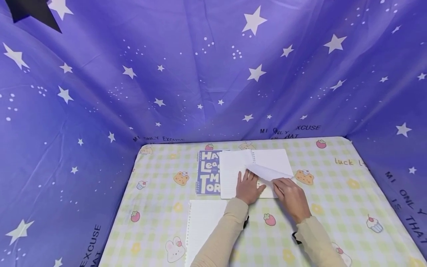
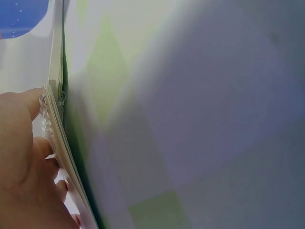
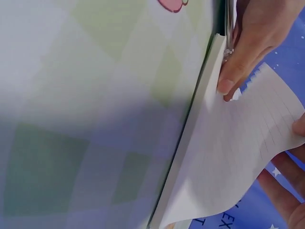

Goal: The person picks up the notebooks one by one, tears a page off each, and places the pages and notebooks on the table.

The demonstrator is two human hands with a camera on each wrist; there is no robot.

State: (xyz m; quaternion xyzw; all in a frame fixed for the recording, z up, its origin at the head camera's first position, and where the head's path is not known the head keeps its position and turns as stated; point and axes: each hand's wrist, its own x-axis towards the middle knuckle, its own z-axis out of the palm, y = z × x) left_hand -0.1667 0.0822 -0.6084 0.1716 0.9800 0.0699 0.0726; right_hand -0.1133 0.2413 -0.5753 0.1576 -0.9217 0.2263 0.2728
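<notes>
An open spiral notebook [image 1: 230,181] with lined pages lies on the table, its coil binding running down the middle. My left hand [image 1: 248,188] presses on it beside the coil, fingers extended and thumb spread. In the left wrist view, the coil [image 2: 46,114] shows right at that hand's thumb. My right hand [image 1: 293,196] pinches the lower right edge of a lifted page [image 1: 268,172], thumb on one face and fingers on the other. The page bends upward, and the right wrist view shows a ragged, notched edge [image 3: 255,76] on it near my left thumb.
Partly under the notebook's left side is a purple-blue cover [image 1: 208,174] with white lettering. A loose lined sheet [image 1: 205,226] with a hole-punched edge lies nearer me, partly behind my left sleeve. A checked tablecloth [image 1: 153,230] covers the table, and a starry purple curtain [image 1: 186,81] surrounds it.
</notes>
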